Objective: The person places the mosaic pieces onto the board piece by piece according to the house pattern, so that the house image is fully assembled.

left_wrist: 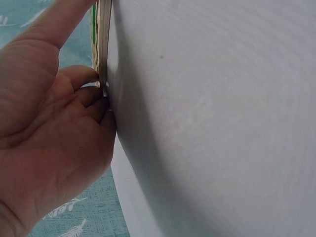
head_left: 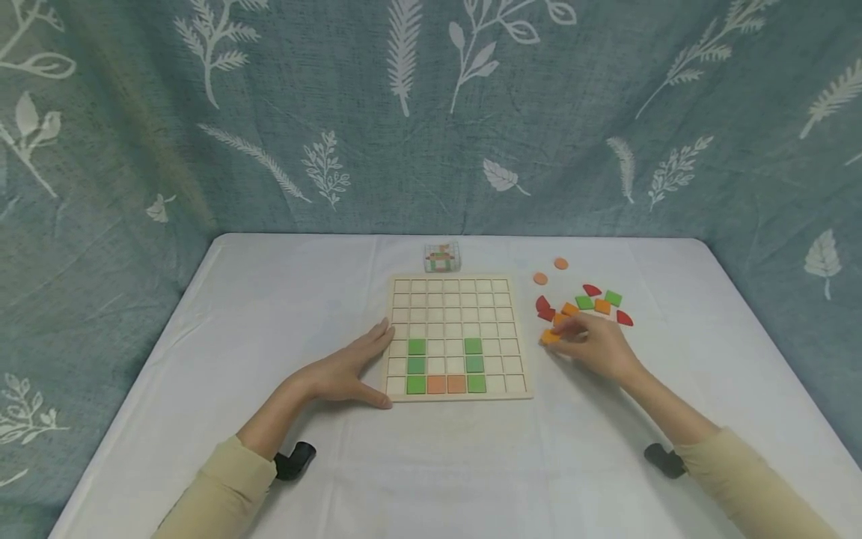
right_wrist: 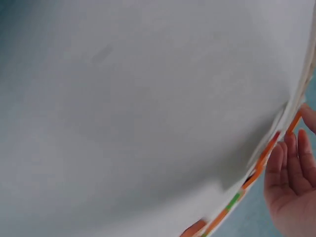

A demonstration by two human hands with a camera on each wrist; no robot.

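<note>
I see leaf-printed teal curtain [head_left: 404, 180] hanging at twelve o'clock, continuing at ten and two; lightly creased white tablecloth [head_left: 458, 464] spreads toward six.

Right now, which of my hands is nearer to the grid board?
Left. Your left hand touches the left edge of the grid board; your right hand is apart from it, off past its right side, pinching an orange tile.

Board [head_left: 451, 315]: wood grid, is lying flat; 6 grn sqs [head_left: 416, 365] + 2 orange sqs [head_left: 437, 384] are forming a U; L hand [head_left: 343, 370] is touching L edge
Tile [head_left: 549, 337]: orange, R hand [head_left: 598, 346] is pinching it just R of board
Loose pcs [head_left: 584, 302]: red/grn/orange, are lying nr R hand
</note>
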